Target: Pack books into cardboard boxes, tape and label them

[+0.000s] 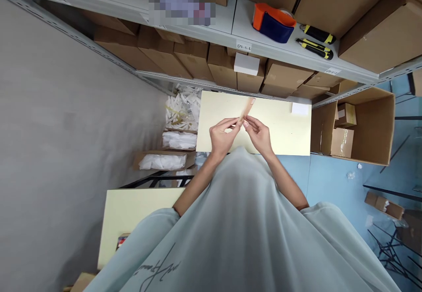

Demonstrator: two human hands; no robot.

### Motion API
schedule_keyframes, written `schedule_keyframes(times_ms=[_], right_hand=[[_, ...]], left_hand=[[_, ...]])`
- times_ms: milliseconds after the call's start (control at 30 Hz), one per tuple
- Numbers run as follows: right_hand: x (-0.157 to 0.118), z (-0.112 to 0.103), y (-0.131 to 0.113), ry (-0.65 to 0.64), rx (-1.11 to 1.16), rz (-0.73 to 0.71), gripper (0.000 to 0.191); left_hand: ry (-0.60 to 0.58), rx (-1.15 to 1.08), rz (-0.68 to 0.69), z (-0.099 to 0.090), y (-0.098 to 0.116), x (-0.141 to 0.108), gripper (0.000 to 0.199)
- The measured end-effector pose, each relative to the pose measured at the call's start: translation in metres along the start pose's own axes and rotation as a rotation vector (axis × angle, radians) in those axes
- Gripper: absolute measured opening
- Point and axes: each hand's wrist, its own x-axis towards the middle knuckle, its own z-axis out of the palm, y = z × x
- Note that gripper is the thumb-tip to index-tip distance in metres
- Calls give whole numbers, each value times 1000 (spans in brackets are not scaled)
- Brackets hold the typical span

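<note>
Both hands meet over the pale yellow tabletop (217, 103). Between their fingertips is a narrow, flat, pinkish-tan strip (248, 107) with a small whitish patch near its far end; its exact kind cannot be made out. My left hand (224, 136) pinches the near end of the strip from the left. My right hand (259, 134) closes its thumb and fingers on the same end from the right. The strip points away from me, tilted slightly right, and its near end is hidden by the fingers. A white paper piece (299, 108) lies at the table's right.
Above the table, a metal shelf (242, 23) carries cardboard boxes, an orange-and-blue tape dispenser (273, 23) and black-and-yellow utility knives (316, 48). An open carton (372, 125) stands right. White bagged items (183, 107) are at the left, near a grey wall (66, 120).
</note>
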Motion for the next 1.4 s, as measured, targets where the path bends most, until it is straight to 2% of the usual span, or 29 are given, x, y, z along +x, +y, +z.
schedule_keyframes(times_ms=[133,233,333,467,600,733,900,933,1033,1100,1200,1300,1400], right_hand=[[1,1,-4,58,28,11,72],[5,-15,-9,50,18,40,73],[6,-34,-14,-1,48,53,74],[4,-51,-16,-44,34,69,73],[4,-59,-9,-44,12,77,74],[6,-65,-1,-15,4,77,79],[5,-74,-4,190,-119,-29,81],[3,-74,-6,178,-121,-32,79],[-5,-68,-9,35,-54,19,77],[-10,-61,-8,-20,5,49,78],[-11,-57,-2,-26,47,80,71],[-10,-61,6,-49,44,124,68],[-8,-66,11,-108,43,171,70]], left_hand=[[-152,74,139,11,8,-11,18],[-171,98,119,5,3,-4,28],[-121,32,-52,-5,-8,12,52],[-202,-192,-324,-6,-18,21,73],[-160,-257,-395,4,-14,13,77],[-127,-224,-368,14,-6,5,73],[-25,-150,-213,28,2,3,59],[0,-128,-178,31,4,2,55],[8,-60,-92,42,10,-7,44],[-34,2,-15,50,15,-17,35],[-117,88,95,59,16,-32,22],[-129,89,51,56,7,-40,23],[4,85,-123,39,-15,-43,46]])
